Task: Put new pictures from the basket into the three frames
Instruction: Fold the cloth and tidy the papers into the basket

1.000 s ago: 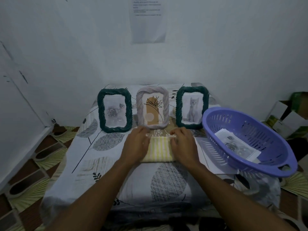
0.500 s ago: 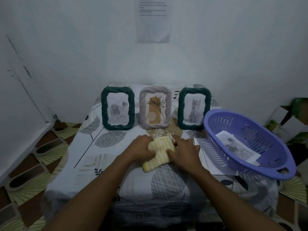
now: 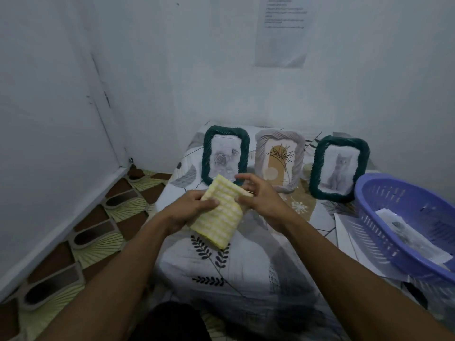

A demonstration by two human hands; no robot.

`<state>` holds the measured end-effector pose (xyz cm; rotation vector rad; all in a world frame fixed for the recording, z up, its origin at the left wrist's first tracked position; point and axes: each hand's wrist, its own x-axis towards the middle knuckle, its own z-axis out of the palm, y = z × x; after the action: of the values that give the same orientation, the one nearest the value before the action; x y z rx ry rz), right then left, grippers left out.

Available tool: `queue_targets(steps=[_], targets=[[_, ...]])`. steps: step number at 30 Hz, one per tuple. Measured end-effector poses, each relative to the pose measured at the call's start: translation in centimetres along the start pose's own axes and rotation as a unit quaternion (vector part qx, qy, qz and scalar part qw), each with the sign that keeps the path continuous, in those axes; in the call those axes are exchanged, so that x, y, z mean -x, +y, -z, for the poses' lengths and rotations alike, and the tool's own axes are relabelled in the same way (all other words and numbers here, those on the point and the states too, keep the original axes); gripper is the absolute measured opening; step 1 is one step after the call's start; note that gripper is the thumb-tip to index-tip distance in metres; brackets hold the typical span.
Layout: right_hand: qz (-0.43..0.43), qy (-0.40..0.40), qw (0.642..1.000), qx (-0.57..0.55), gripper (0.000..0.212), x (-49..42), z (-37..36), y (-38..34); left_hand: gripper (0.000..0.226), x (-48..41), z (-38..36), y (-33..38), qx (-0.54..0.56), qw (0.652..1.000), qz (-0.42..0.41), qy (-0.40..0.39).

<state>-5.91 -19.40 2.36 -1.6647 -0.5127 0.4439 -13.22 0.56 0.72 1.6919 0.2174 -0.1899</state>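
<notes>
Three frames stand upright at the back of the table: a green frame (image 3: pixel 226 153) with a rose picture on the left, a grey frame (image 3: pixel 279 160) with a plant drawing in the middle, a green frame (image 3: pixel 339 168) with a cat picture on the right. A purple basket (image 3: pixel 374 193) at the right holds paper pictures (image 3: pixel 413 236). My left hand (image 3: pixel 190 209) grips a folded yellow-striped cloth (image 3: pixel 219 217) lifted above the table. My right hand (image 3: pixel 261 195) pinches the cloth's upper right edge.
The table wears a leaf-patterned cover (image 3: pixel 234 271). White sheets (image 3: pixel 344 232) lie under the basket's left side. White walls close the back and left. A paper notice (image 3: pixel 283 30) hangs on the back wall. Patterned floor tiles (image 3: pixel 93 232) show at the left.
Both hands lifted the yellow cloth off the table and toward the left. The camera view turned left, so the frames and basket now sit further right.
</notes>
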Motion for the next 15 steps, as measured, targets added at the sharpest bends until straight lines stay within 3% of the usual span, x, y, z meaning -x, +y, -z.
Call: queue_targets(steps=[4, 6, 8, 11, 13, 15], targets=[[-0.013, 0.035, 0.999, -0.030, 0.044, -3.1, -4.7, -0.3, 0.025, 2.0, 3.4, -0.9, 0.023, 0.998, 0.004, 0.057], [-0.025, 0.055, 0.998, 0.021, 0.044, -4.3, -6.7, 0.6, 0.026, 2.2, 4.5, -2.1, -0.098, 0.988, -0.011, 0.123], [-0.024, 0.072, 0.990, 0.117, 0.046, -4.7, -8.1, 2.2, 0.032, 2.0, 5.0, -3.5, -0.287, 0.935, -0.033, 0.206], [0.031, 0.073, 0.962, 0.262, 0.049, -4.1, -9.3, 5.1, 0.057, 1.3, 5.1, -5.8, -0.439, 0.856, -0.070, 0.263], [0.072, 0.095, 0.928, 0.354, 0.042, -3.5, -9.4, 6.3, 0.068, 0.7, 5.4, -6.9, -0.475, 0.833, -0.101, 0.265], [0.090, 0.110, 0.895, 0.423, 0.037, -2.9, -9.3, 6.9, 0.069, 0.4, 5.7, -7.5, -0.486, 0.835, -0.111, 0.233]])
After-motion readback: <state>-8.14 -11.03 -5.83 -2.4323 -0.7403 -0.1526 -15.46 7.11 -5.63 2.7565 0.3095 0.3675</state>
